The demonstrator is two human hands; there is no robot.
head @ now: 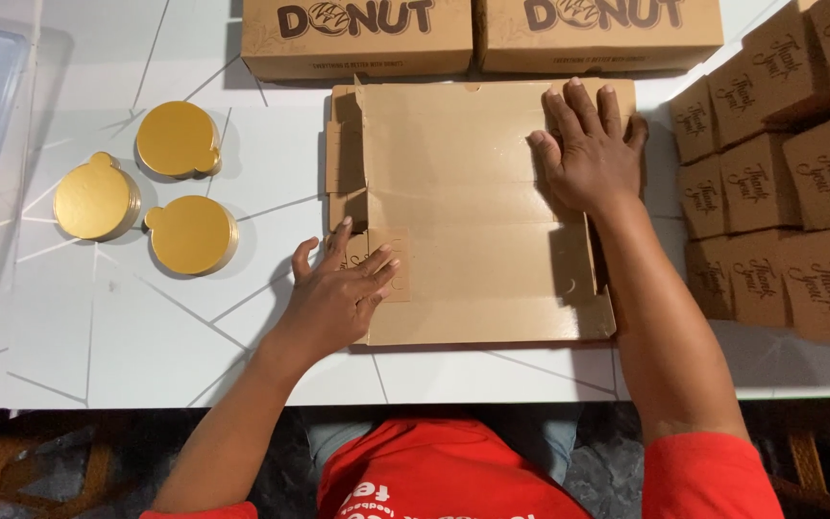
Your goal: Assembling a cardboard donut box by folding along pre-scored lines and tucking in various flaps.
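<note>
Top: a red short-sleeved shirt, its sleeves ended above the elbows.
Print: white lettering ran across the chest, seen upside down.
Forearms: both were bare.
Left hand (pixel 338 293): no ring, watch or glove showed.
Right hand (pixel 593 154): likewise unadorned.

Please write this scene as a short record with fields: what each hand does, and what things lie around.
left hand: flat, pressing the left flap of the flat cardboard box blank
right hand: flat, palm down on the blank's upper right part
left of blank: three stacks of round gold cake boards
behind blank: two closed brown cardboard boxes
right side: stacked small brown boxes
surface: white table
</note>
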